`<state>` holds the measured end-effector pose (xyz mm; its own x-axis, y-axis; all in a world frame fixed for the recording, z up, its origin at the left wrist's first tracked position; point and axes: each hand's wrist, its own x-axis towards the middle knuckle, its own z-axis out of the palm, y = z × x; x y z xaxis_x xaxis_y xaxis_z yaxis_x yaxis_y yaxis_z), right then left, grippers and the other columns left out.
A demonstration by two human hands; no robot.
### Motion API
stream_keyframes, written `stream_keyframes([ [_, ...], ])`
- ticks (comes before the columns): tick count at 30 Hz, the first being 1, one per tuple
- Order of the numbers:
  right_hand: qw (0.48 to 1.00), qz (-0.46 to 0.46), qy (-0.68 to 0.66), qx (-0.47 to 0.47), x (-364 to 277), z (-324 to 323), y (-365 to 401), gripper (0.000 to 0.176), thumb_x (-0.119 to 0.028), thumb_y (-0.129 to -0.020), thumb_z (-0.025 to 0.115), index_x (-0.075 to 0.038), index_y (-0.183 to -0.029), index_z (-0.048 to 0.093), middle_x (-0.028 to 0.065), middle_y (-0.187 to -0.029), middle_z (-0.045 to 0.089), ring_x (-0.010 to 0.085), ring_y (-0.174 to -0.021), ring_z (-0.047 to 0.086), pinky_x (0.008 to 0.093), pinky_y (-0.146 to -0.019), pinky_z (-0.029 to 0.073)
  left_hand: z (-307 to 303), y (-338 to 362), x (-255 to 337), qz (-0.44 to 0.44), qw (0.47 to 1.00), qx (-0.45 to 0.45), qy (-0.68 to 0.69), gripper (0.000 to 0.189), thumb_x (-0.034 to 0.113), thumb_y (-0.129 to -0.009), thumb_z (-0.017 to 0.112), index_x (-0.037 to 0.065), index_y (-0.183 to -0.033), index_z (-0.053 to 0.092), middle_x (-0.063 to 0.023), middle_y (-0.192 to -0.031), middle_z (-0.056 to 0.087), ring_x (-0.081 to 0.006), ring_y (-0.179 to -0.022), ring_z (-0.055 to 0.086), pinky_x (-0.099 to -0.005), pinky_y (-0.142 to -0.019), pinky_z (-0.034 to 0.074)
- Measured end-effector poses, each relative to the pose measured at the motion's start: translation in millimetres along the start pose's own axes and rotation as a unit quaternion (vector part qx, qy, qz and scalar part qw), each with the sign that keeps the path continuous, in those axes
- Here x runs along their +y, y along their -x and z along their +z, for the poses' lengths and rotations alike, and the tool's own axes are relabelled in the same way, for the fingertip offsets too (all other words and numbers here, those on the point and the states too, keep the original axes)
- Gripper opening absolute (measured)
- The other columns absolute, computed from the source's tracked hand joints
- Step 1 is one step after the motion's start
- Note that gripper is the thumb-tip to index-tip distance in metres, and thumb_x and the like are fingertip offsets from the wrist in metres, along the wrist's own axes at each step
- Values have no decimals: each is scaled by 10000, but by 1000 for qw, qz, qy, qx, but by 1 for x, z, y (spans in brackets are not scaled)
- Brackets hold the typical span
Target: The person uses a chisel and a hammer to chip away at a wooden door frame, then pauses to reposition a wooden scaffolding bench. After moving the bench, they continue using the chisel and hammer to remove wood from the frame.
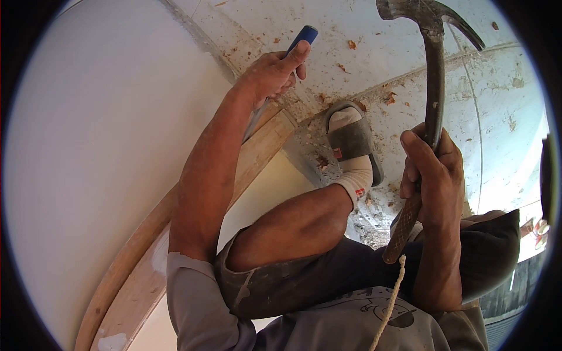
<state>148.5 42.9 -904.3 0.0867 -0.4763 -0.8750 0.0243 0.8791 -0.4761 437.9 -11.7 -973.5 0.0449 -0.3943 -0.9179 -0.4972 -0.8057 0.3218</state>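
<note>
Filling the left side is a big, smooth off-white wall [117, 128], pretty plain stuff. Next up is the floor [404, 70], whitish and scuffed, with thin seams, gritty dust and some crumbly brown flakes [389, 100] scattered about. Running along the wall is a long wooden board [260, 155], light brown, looking curved in this view, with chalky white patches on its lower part.

Clothes-wise, the person has a soft grey shirt [351, 322] with a dark print, plus dark shorts [310, 272] with a pale smear on one leg.

Then there's the hammer [434, 76], a claw type with a worn, dull metal head and a crosshatched brown grip. It's up in the air over the floor, head away from the body, and the right hand [433, 169] is wrapped firmly around the handle. The left hand [272, 76] is closed around a slim tool [307, 36] with a round blue handle, thumb up near the top. Its flat metal shank slants down by the board, and the forearm hides the tip, so can't tell if it's touching wood.

Smaller bits: a dark slide sandal [351, 140], a ribbed cream sock [356, 178], and a twisted pale cord [391, 304] over the shirt.
</note>
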Motion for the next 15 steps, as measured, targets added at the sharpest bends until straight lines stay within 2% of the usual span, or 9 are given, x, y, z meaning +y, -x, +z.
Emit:
stream_keyframes([
  [15, 1000, 0, 8, 4, 1, 0, 0, 209, -225, -857, 655, -45, -919, 568, -21, -529, 429, 70, -385, 404, 225, -373, 339, 1, 0, 0, 3, 1000, -6, -13, 774, 856, -716, 488, 88, -795, 545, 83, -519, 322, -29, -418, 294, -214, -391, 238],
])
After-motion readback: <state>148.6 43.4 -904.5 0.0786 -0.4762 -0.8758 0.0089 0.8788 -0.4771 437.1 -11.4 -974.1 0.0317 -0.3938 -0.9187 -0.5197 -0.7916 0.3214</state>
